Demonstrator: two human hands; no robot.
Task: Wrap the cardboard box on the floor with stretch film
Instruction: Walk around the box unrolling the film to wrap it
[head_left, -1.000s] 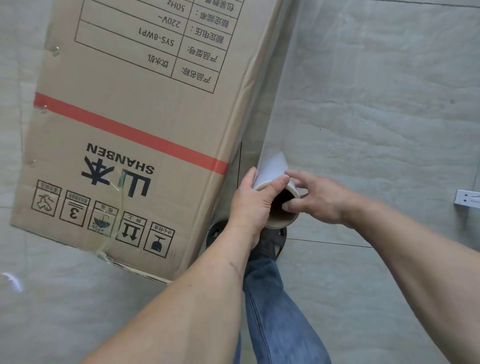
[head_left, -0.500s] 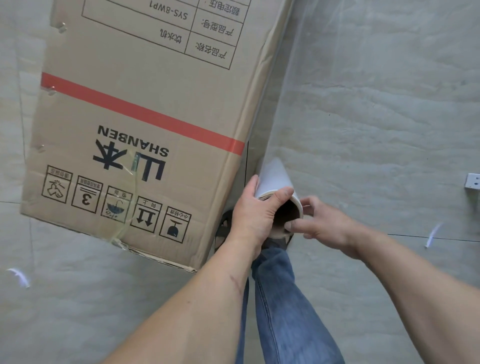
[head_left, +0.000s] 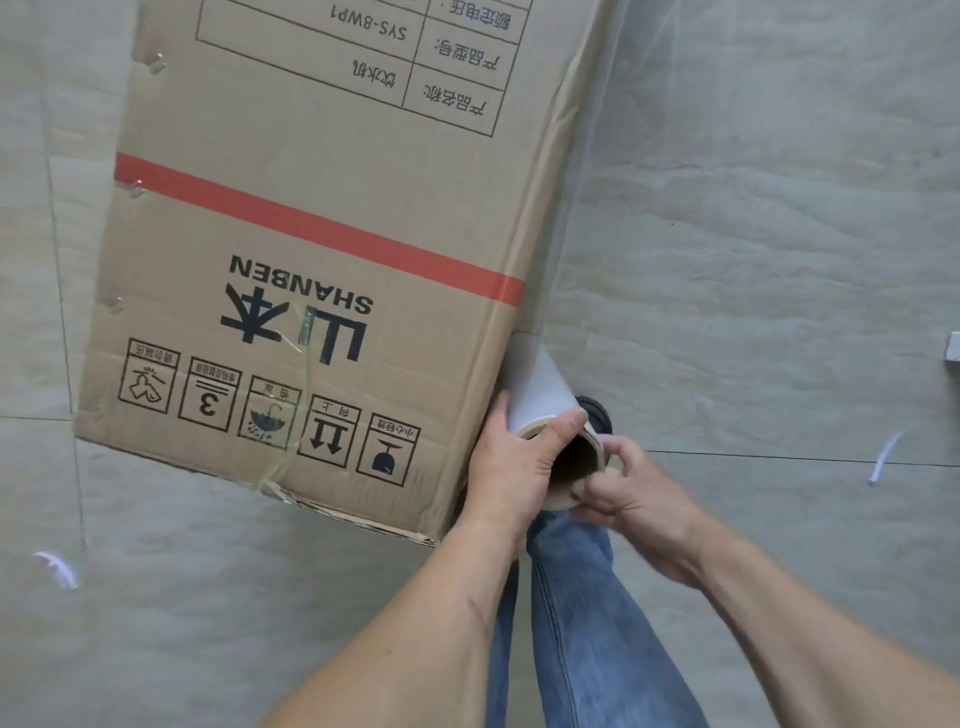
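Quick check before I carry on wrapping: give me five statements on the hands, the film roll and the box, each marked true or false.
1. Both hands hold the stretch film roll. True: the left hand and right hand grip its near end.
2. The roll lies flat on the floor. False: it is held up beside the cardboard box.
3. The box bears a red stripe. True.
4. The roll is at the box's left edge. False: it is at the right edge.
5. A stretch of clear film runs from the roll along the box's right side. True.
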